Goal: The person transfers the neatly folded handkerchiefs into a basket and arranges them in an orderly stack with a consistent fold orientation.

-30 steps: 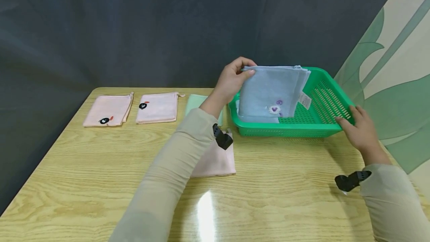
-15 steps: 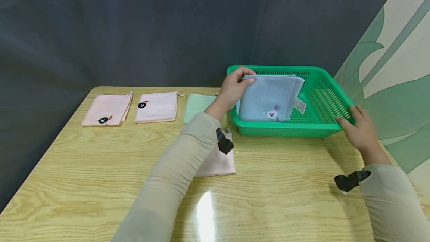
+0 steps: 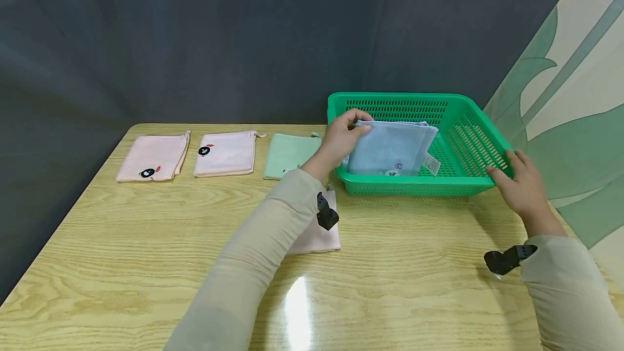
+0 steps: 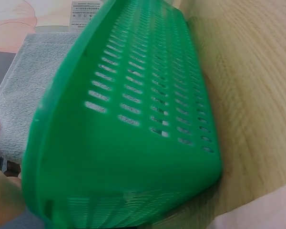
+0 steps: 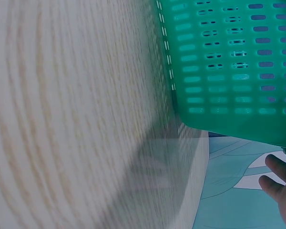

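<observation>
A folded blue cloth (image 3: 390,145) is held upright inside the left part of a green basket (image 3: 419,180), with its lower edge hidden behind the near rim, so I cannot tell if it touches the basket floor. The left hand (image 3: 340,137) pinches the upper left corner of this cloth between thumb and fingers. On the cloth one can see a purple and white motif, partly covered by the rim, and a white label (image 3: 431,164) sticks out at its right side. The right hand (image 3: 524,186) holds the near right corner of the basket, the thumb lying at the near rim and the fingers over the right rim; the right wrist view shows two of its fingers outside the basket. Just to the left of the basket lies a folded green cloth (image 3: 291,153), whose right corner is partly behind the left wrist. Nearer to the person, a pink cloth (image 3: 322,238) is partly covered by the left sleeve (image 3: 258,253). Farther left, two more pink cloths (image 3: 226,153) lie in the same row as the green one, each with a small black and red motif. Everything rests on a wooden table (image 3: 400,275), before a dark curtain (image 3: 234,42), and at the right is a surface with a leaf pattern (image 3: 575,140).
</observation>
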Tool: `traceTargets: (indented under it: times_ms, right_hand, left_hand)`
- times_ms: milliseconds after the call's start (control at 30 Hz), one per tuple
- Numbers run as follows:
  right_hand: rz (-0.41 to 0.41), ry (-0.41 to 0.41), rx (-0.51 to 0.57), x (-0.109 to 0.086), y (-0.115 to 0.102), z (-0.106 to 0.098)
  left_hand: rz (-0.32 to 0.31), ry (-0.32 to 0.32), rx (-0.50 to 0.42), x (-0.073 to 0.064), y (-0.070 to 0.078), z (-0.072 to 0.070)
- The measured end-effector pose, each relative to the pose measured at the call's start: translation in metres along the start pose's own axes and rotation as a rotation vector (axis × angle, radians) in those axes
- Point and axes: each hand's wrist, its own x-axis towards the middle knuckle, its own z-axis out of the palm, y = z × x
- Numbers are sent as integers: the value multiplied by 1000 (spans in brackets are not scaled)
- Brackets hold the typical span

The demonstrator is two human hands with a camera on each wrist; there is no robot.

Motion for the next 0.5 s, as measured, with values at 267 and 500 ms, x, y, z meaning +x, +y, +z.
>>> traceTargets:
  times_ms: [267, 500]
  right_hand:
    - [-2, 8, -9, 1, -2, 0]
    - [0, 8, -3, 0, -1, 0]
  left_hand:
    - [-34, 0, 14, -2, -4, 3]
    - [-45, -14, 60, -1, -10, 5]
